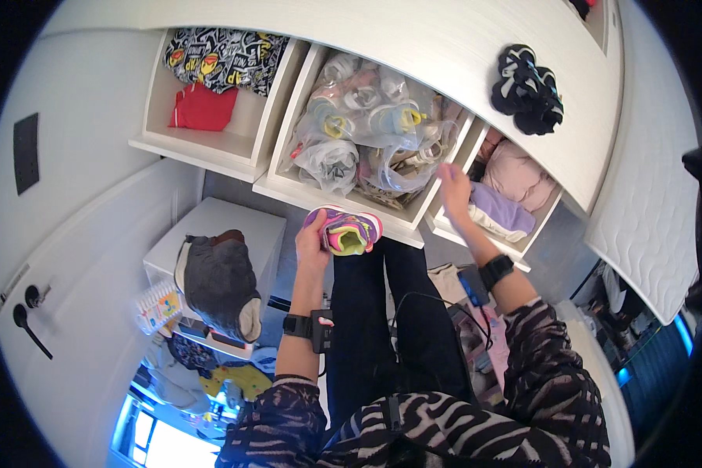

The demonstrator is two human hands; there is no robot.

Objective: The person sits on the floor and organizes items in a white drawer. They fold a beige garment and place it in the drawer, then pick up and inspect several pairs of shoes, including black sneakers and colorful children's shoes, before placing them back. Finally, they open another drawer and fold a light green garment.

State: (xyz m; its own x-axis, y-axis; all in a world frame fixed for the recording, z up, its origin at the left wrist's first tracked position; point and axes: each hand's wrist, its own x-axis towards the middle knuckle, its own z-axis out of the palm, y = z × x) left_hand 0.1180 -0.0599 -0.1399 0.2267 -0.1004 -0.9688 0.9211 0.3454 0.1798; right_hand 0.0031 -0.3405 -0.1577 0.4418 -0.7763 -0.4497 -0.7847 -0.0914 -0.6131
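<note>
My left hand (313, 238) is closed around a small purple child's shoe (338, 219) with pink and yellow-green parts. It holds the shoe just in front of the middle drawer (267, 184), opening tilted toward me. That pulled-out drawer is full of shoes in clear plastic bags, among them a grey shoe with yellow trim (395, 118). At the drawer's right side, my right hand (455, 192) has its fingers drawn together at the edge of a clear plastic bag (404, 178); the fingertips are slightly blurred.
The left drawer (199, 143) holds a red cloth (203, 107) and black patterned fabric (225, 58). Folded pink and purple clothes (501, 210) fill the right drawer. Black sandals (527, 90) lie on the white top. A white box (234, 217) with dark clothing stands left of my legs.
</note>
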